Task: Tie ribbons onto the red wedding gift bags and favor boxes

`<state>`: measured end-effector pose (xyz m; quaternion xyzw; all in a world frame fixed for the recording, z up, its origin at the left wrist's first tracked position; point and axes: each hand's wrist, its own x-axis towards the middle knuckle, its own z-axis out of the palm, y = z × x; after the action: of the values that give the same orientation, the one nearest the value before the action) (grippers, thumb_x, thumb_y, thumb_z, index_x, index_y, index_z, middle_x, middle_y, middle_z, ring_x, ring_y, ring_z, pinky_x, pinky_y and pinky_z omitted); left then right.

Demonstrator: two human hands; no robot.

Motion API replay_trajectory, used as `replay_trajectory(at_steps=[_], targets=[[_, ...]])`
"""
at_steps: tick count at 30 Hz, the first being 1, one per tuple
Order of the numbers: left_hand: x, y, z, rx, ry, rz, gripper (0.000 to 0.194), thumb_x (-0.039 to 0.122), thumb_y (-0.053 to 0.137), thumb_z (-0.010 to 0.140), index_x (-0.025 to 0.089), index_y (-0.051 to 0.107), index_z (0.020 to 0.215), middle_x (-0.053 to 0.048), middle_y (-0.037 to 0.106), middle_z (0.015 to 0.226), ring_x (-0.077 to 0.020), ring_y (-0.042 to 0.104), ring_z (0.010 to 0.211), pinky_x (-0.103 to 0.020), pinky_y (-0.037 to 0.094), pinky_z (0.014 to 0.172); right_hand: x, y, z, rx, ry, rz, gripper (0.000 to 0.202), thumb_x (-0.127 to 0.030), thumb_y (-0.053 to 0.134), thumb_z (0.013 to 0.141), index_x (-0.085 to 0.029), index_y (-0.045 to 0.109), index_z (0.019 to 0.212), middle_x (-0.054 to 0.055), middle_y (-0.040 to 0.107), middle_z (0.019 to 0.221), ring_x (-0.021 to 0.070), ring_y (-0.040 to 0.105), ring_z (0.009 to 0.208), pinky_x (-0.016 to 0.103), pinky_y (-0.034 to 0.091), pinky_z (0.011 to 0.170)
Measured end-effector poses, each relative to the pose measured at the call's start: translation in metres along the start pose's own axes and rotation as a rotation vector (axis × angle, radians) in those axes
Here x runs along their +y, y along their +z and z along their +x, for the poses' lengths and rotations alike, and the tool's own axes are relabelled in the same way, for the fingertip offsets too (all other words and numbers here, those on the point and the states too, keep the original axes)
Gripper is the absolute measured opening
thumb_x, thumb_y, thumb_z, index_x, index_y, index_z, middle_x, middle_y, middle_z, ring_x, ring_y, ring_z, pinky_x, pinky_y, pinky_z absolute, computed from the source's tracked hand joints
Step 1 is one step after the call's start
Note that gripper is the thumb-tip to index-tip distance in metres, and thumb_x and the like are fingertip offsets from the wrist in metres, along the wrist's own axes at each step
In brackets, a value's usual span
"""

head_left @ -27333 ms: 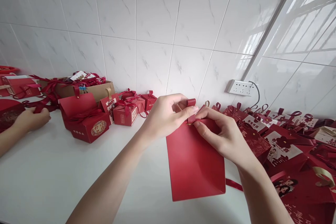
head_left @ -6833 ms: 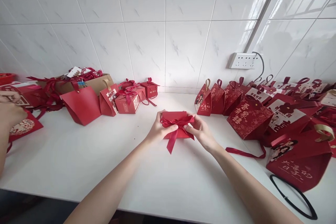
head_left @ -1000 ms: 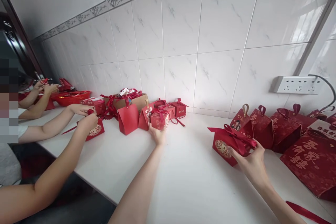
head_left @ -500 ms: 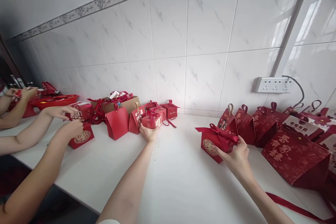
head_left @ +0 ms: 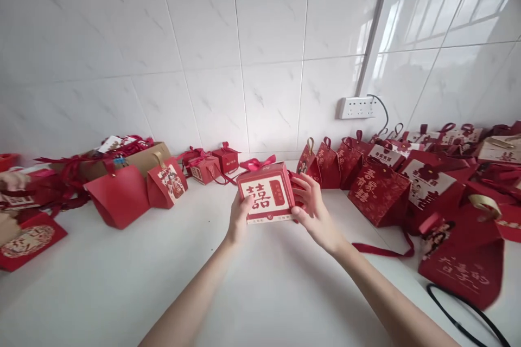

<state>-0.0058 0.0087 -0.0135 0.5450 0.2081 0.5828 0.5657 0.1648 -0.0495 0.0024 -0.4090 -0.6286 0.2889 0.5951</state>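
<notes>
A red and cream gift box (head_left: 270, 198) with a large double-happiness character is tilted so that its printed panel shows, just above the white table. My left hand (head_left: 241, 217) is closed on its left side, thumb over the panel's edge. My right hand (head_left: 311, 209) grips the right side, fingers bent around the far edge and thumb at the lower corner. A dark red ribbon bow (head_left: 258, 163) sticks up behind the box top. Small ribboned boxes (head_left: 205, 169) stand beyond, to the left.
Red gift bags (head_left: 378, 192) with loop handles crowd the right side. A plain red bag (head_left: 119, 195) and a cardboard box (head_left: 157, 157) of ribbons stand left. Another person's hand (head_left: 12, 181) is at the left edge. A black cable (head_left: 464, 314) and loose ribbon (head_left: 382, 250) lie at right.
My left hand has let go of a small box at the left and come onto the gift box. My right hand has brought that box to the middle. The view has turned right.
</notes>
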Motion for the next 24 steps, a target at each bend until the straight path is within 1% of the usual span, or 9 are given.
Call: replay_trajectory(at_steps=[3,6,9,12,14,17,19,22,24], targets=[[0.002,-0.006,-0.007,-0.133,0.026,0.012,0.064,0.066,0.050,0.077,0.019,0.055,0.119,-0.013,0.061,0.122,-0.0321,0.057,0.113,-0.043,0.053,0.086,-0.013,-0.001,0.001,-0.067,0.207,0.231,0.075,-0.057,0.057,0.080,-0.029,0.019,0.138,0.016,0.040,0.140,0.0282,0.053,0.116,0.052,0.047,0.093],[0.007,-0.013,-0.015,-0.220,0.194,0.161,0.078,0.068,0.058,0.070,0.020,0.047,0.131,-0.014,0.051,0.135,-0.0335,0.048,0.124,-0.045,0.048,0.096,-0.024,-0.001,0.002,-0.200,0.407,0.552,0.068,-0.063,0.046,0.083,-0.029,0.027,0.138,0.012,0.053,0.129,0.0272,0.060,0.108,0.050,0.050,0.090],[0.015,-0.011,-0.020,-0.167,0.321,0.263,0.081,0.055,0.065,0.073,0.022,0.034,0.141,-0.014,0.043,0.143,-0.0305,0.045,0.128,-0.042,0.044,0.102,-0.029,0.000,0.003,-0.366,0.586,0.830,0.067,-0.066,0.037,0.083,-0.023,0.037,0.134,0.013,0.061,0.117,0.0277,0.066,0.099,0.048,0.053,0.087],[0.020,-0.005,-0.024,-0.116,0.392,0.327,0.074,0.038,0.067,0.076,0.023,0.033,0.140,-0.013,0.047,0.139,-0.0264,0.052,0.121,-0.037,0.049,0.095,-0.030,0.004,0.001,-0.399,0.690,0.943,0.066,-0.065,0.035,0.083,-0.019,0.041,0.130,0.014,0.063,0.110,0.0262,0.070,0.091,0.044,0.054,0.086],[0.022,-0.001,-0.027,-0.058,0.388,0.323,0.070,0.035,0.068,0.075,0.022,0.039,0.137,-0.012,0.053,0.132,-0.0258,0.055,0.116,-0.035,0.051,0.092,-0.029,0.007,-0.002,-0.388,0.730,0.973,0.066,-0.066,0.034,0.083,-0.018,0.042,0.128,0.013,0.064,0.108,0.0253,0.071,0.088,0.041,0.055,0.086],[0.026,0.005,-0.029,0.073,0.291,0.254,0.068,0.036,0.075,0.067,0.020,0.050,0.128,-0.011,0.057,0.126,-0.0288,0.054,0.118,-0.034,0.050,0.095,-0.028,0.012,-0.005,-0.371,0.744,0.966,0.070,-0.070,0.031,0.082,-0.018,0.043,0.127,0.013,0.064,0.103,0.0266,0.071,0.088,0.042,0.055,0.085],[0.029,0.005,-0.026,0.118,0.230,0.168,0.072,0.045,0.079,0.060,0.020,0.054,0.123,-0.012,0.058,0.125,-0.0317,0.051,0.121,-0.036,0.049,0.098,-0.027,0.014,-0.006,-0.372,0.705,0.916,0.071,-0.070,0.029,0.081,-0.017,0.044,0.126,0.014,0.064,0.103,0.0281,0.070,0.088,0.046,0.055,0.084],[0.032,-0.006,-0.017,0.055,0.129,0.012,0.082,0.070,0.072,0.052,0.019,0.059,0.115,-0.013,0.058,0.125,-0.0365,0.048,0.124,-0.042,0.048,0.099,-0.024,0.014,-0.006,-0.320,0.499,0.719,0.062,-0.061,0.032,0.083,-0.023,0.039,0.131,0.013,0.059,0.117,0.0290,0.067,0.096,0.048,0.056,0.080],[0.032,-0.020,-0.009,-0.022,0.038,-0.029,0.083,0.077,0.067,0.050,0.019,0.063,0.108,-0.013,0.062,0.120,-0.0385,0.050,0.123,-0.046,0.050,0.096,-0.020,0.012,-0.006,-0.232,0.272,0.422,0.065,-0.052,0.045,0.081,-0.029,0.028,0.139,0.012,0.049,0.132,0.0293,0.060,0.107,0.048,0.055,0.081]])
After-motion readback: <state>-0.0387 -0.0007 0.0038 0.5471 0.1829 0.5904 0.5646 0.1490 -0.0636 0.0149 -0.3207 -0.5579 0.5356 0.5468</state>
